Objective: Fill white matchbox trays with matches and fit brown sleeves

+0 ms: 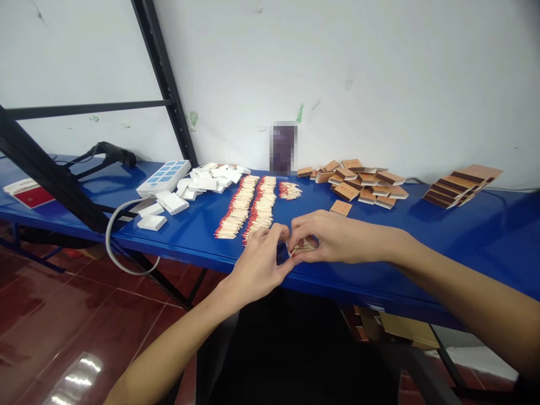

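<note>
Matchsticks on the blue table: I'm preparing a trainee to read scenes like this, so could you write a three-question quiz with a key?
1. Multiple choice: Where in the picture do the white trays lie?
A. Left of the long match rows
B. Right of them
C. On top of them

2. True or false: The right hand holds matches close beside the left hand.

3. Count: How many long match rows lie on the blue table?

Key: 1. A; 2. True; 3. Two
</note>
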The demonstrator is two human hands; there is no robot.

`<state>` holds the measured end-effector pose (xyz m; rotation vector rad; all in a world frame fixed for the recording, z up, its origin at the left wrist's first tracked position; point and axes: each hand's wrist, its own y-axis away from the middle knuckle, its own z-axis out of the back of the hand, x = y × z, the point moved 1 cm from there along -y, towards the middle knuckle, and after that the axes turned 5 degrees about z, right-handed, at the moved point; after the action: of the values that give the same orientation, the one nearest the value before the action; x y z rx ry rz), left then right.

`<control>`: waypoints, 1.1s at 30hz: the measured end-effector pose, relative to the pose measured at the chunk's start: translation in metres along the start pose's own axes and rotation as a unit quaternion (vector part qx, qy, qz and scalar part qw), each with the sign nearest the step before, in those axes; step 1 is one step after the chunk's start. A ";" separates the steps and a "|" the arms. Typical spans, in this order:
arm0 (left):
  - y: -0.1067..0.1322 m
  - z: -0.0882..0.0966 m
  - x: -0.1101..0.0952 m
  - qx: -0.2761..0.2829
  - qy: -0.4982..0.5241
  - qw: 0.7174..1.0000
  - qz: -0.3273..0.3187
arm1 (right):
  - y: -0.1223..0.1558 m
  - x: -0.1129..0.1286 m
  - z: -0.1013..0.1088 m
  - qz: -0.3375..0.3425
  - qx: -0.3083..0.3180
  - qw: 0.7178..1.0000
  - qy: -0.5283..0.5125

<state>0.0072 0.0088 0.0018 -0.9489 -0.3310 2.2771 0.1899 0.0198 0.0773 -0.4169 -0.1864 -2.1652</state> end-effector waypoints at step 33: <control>0.000 0.002 -0.004 0.029 -0.034 0.999 -0.014 | 0.024 -0.019 0.005 -0.062 -0.058 0.986 -0.142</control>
<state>0.0074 0.0065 0.0055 -0.8337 -0.3050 2.2856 0.2208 0.0211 0.0745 -0.8001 -0.2500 -2.2378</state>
